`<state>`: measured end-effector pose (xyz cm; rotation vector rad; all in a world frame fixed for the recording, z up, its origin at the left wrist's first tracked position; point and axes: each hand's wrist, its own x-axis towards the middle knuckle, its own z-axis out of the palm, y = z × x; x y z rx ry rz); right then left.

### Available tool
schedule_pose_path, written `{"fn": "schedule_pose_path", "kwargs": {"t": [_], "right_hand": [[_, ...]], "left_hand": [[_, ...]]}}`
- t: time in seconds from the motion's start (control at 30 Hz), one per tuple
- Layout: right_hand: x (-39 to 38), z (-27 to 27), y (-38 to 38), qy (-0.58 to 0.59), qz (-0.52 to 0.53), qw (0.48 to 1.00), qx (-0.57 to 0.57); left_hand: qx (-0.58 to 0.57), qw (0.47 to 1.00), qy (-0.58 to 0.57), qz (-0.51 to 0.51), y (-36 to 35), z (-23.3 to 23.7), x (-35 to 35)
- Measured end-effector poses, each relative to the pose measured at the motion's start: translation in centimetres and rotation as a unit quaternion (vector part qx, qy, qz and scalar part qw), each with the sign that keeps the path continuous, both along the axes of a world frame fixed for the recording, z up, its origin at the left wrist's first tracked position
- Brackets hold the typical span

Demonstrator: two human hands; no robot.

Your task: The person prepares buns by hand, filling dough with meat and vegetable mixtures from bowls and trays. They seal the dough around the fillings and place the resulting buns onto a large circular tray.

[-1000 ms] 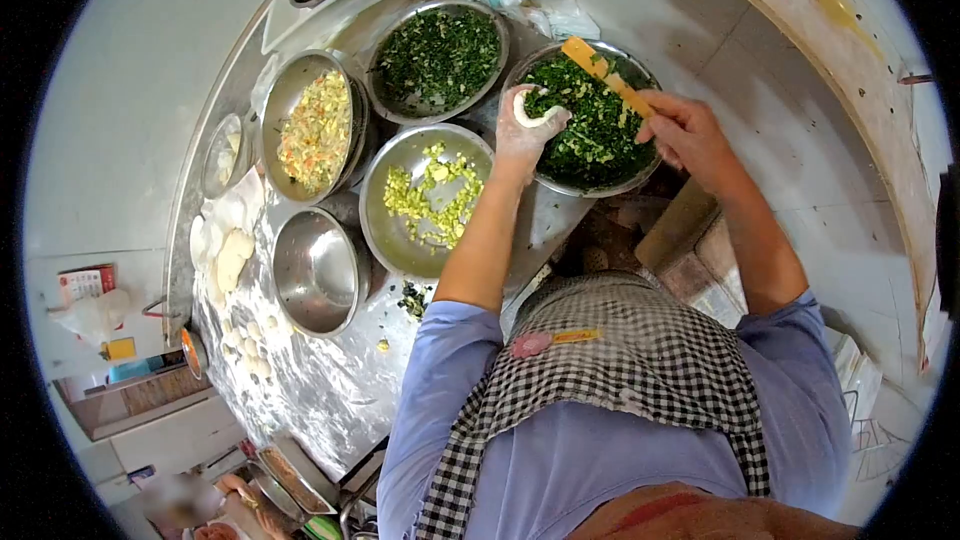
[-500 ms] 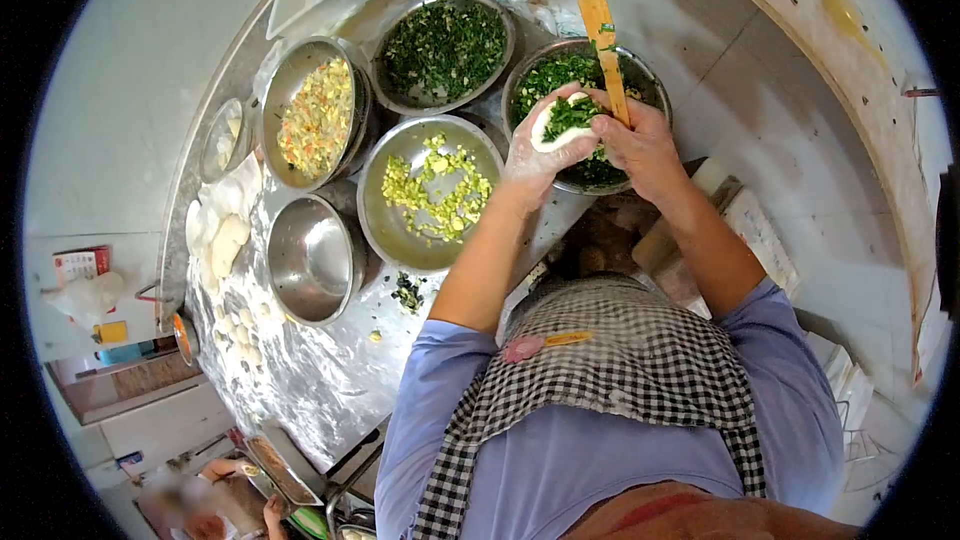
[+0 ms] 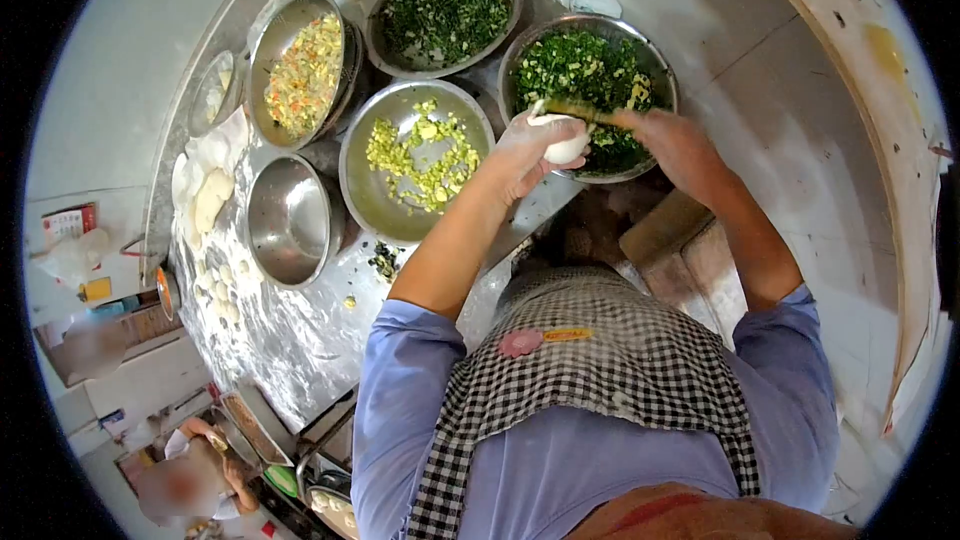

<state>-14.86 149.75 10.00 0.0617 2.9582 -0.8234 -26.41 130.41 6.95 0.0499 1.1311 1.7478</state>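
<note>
While the white dough (image 3: 568, 149) sits in the left hand (image 3: 524, 146), fingers curled round it, the right hand (image 3: 672, 143) grips a spatula (image 3: 583, 112) whose blade has swung from upright to cross the dough's top; blur leaves contact uncertain. Greens seen in the dough half a second ago are hidden, so that portion is probably being pressed in. Beneath, a bowl (image 3: 661, 70) of similar greens (image 3: 575, 62) stands at the tabletop's (image 3: 330, 340) right edge.

Bright overall, with glare in the metal bowl (image 3: 300, 225) and across the worktop (image 3: 300, 355), left of the blurred right fingers (image 3: 650, 127) and spatula (image 3: 575, 110). Dark shadow lies below them; fisheye distortion bends the black-rimmed edges.
</note>
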Motion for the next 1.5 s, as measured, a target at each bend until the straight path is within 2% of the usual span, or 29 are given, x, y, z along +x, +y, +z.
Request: {"fn": "schedule_pose_path", "kwargs": {"t": [0.1,0.2,0.23,0.33,0.37,0.47,0.5,0.6,0.63,0.73,0.77,0.87,0.9,1.0,1.07,1.13,1.17,1.2,1.23,1.27,1.3,1.33,1.4,1.47,1.5], "right_hand": [[-1.0,-4.1,2.4,0.118,-0.040,0.957,0.261],[-1.7,-3.2,-0.7,0.162,-0.043,0.986,0.013],[-1.7,-2.5,-2.1,0.077,-0.075,0.970,-0.219],[-1.4,-1.8,-6.3,0.050,-0.095,0.869,-0.483],[-1.6,-0.7,-7.4,0.105,-0.074,0.908,-0.398],[-2.4,0.9,-9.6,0.235,0.006,0.944,-0.231],[-2.5,2.2,-10.4,0.222,0.022,0.945,-0.241],[-3.0,4.4,-14.5,0.117,0.013,0.898,-0.424],[-3.2,5.7,-16.0,0.075,0.054,0.910,-0.404],[-3.5,6.2,-22.8,0.103,0.149,0.929,-0.324],[-3.3,6.7,-25.4,0.075,0.156,0.944,-0.279],[-2.7,6.1,-33.4,0.171,0.236,0.927,-0.236],[-2.4,5.5,-35.9,0.176,0.244,0.921,-0.248],[-1.7,5.0,-43.0,0.241,0.344,0.893,-0.163],[-1.3,4.8,-46.9,0.258,0.410,0.867,-0.118],[-1.1,5.1,-49.8,0.277,0.451,0.845,-0.074],[-0.9,5.5,-51.4,0.287,0.469,0.833,-0.060],[-0.8,5.6,-52.9,0.299,0.493,0.815,-0.054],[-0.9,5.3,-54.0,0.274,0.483,0.831,-0.039],[-1.0,4.9,-55.1,0.245,0.482,0.841,-0.024],[-1.4,5.3,-55.7,0.228,0.496,0.833,-0.088],[-1.8,5.6,-56.8,0.203,0.507,0.825,-0.146],[-2.9,3.8,-58.2,0.128,0.518,0.817,-0.218],[-3.6,1.2,-59.9,0.009,0.549,0.806,-0.222],[-3.4,0.1,-60.7,-0.049,0.558,0.800,-0.216]], "left_hand": [[-0.048,0.996,-0.054,0.050,0.0,-0.8,0.6],[0.039,0.993,0.026,0.108,-0.5,-0.3,2.2],[0.053,0.993,0.030,0.105,-0.8,-0.1,2.4],[0.098,0.978,0.083,0.162,-1.5,1.0,3.3],[0.097,0.977,0.079,0.170,-2.0,1.7,3.6],[0.003,0.953,0.264,0.149,-4.8,2.5,3.6],[-0.058,0.915,0.383,0.117,-6.3,3.3,3.8],[-0.052,0.792,0.587,0.160,-11.0,4.8,4.5],[-0.077,0.816,0.556,0.136,-13.1,5.7,4.7],[-0.142,0.773,0.602,0.143,-19.9,5.7,5.2],[-0.164,0.714,0.653,0.193,-22.1,5.3,5.5],[-0.182,0.744,0.596,0.240,-29.7,4.4,7.4],[-0.169,0.759,0.560,0.286,-32.1,4.0,8.1],[-0.209,0.731,0.555,0.338,-39.1,3.8,10.3],[-0.208,0.748,0.511,0.369,-42.8,3.7,11.7],[-0.208,0.744,0.494,0.400,-45.8,2.2,12.8],[-0.261,0.739,0.459,0.419,-47.1,0.5,13.0],[-0.272,0.717,0.483,0.422,-48.1,-0.3,13.6],[-0.293,0.693,0.500,0.428,-49.5,-0.8,14.7],[-0.326,0.718,0.463,0.405,-50.9,1.8,16.6],[-0.331,0.712,0.443,0.433,-51.9,1.3,17.8],[-0.312,0.777,0.319,0.443,-53.7,1.9,19.9],[-0.239,0.766,0.206,0.560,-55.0,2.1,24.5],[-0.126,0.740,0.115,0.651,-56.7,0.8,29.2],[-0.102,0.706,0.075,0.697,-57.0,0.8,31.7]]}}
